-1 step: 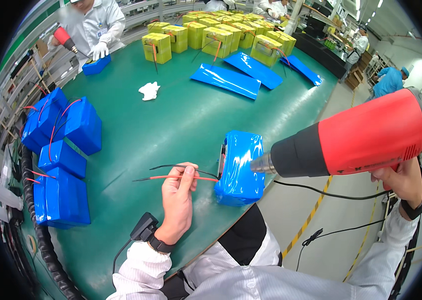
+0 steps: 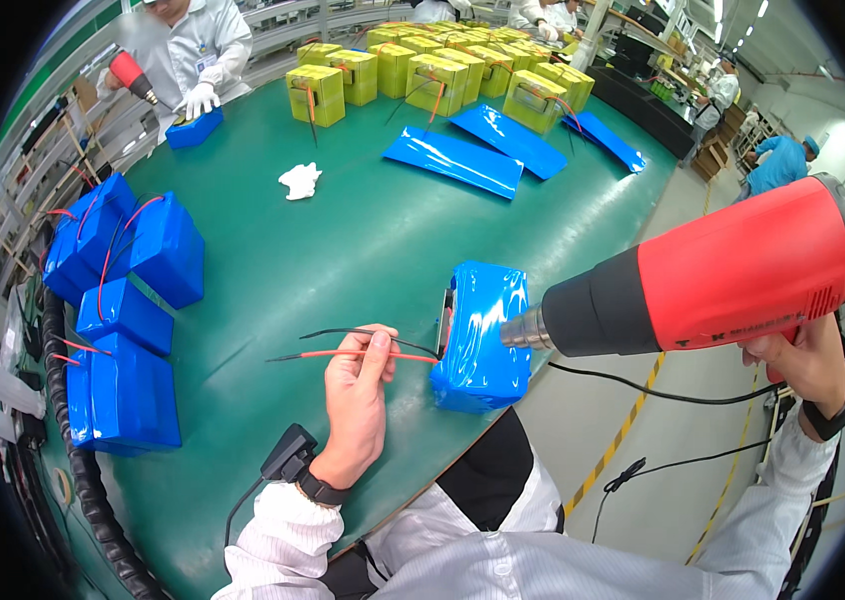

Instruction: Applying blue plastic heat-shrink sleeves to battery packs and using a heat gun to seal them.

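Observation:
My right hand (image 2: 798, 362) is closed round the handle of a red and black heat gun (image 2: 733, 270). Its metal nozzle points left, close to the right side of a battery pack in shiny, wrinkled blue shrink wrap (image 2: 483, 335) at the table's near edge. Between thumb and fingers, my left hand (image 2: 361, 395) pinches the red wire (image 2: 408, 356) and the black wire (image 2: 343, 331) coming from the pack's left end. That end of the wrap gapes, showing a dark part inside. Whether the nozzle touches the wrap, I cannot tell.
Several blue-wrapped packs (image 2: 128, 390) stand on the left of the green table (image 2: 273, 270). Yellow packs (image 2: 433, 85) fill the far side, with flat blue sleeves (image 2: 453, 160) before them. A crumpled white scrap (image 2: 300, 181) lies mid-table. A co-worker (image 2: 193, 50) holds another heat gun (image 2: 133, 75).

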`<state>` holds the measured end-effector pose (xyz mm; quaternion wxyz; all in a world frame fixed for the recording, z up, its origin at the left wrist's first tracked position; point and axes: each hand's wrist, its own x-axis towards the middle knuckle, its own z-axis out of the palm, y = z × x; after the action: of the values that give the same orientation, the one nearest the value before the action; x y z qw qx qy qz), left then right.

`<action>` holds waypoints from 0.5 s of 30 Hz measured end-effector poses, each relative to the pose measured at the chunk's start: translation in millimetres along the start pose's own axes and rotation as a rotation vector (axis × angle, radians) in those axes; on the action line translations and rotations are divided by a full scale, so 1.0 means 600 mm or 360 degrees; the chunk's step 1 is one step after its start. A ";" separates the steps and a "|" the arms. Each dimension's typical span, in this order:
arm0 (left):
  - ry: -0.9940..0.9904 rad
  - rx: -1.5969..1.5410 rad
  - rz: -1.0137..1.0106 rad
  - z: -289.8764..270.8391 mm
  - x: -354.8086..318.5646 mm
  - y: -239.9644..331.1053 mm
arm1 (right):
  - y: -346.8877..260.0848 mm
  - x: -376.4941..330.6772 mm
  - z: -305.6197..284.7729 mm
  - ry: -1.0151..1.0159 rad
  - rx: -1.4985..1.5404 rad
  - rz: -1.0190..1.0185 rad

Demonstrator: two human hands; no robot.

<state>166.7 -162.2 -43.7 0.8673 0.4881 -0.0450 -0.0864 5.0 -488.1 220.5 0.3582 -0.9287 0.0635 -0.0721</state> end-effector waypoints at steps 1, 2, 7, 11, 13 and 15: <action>0.0001 0.0008 -0.0003 -0.001 0.000 -0.001 | -0.004 0.002 0.000 -0.0038 0.0023 0.0067; 0.0002 0.0017 -0.0006 -0.002 0.000 -0.002 | -0.008 0.003 -0.003 -0.0047 0.0018 0.0065; -0.0015 -0.0007 -0.0010 -0.001 0.001 -0.001 | 0.004 -0.015 -0.011 -0.0025 0.0014 0.0058; -0.0018 -0.0015 -0.0009 -0.001 -0.001 -0.002 | 0.018 -0.016 -0.011 -0.0071 -0.0126 -0.0147; 0.0004 -0.0009 -0.0010 -0.003 -0.001 -0.003 | 0.012 -0.020 -0.009 -0.0085 -0.0190 -0.0127; 0.0017 -0.0008 -0.0014 -0.003 -0.001 -0.003 | 0.029 -0.030 -0.006 -0.0044 -0.0142 -0.0153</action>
<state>166.3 -161.8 -46.3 0.8684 0.4866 -0.0380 -0.0878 -14.2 -500.2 209.7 0.3135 -0.9466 0.0171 -0.0733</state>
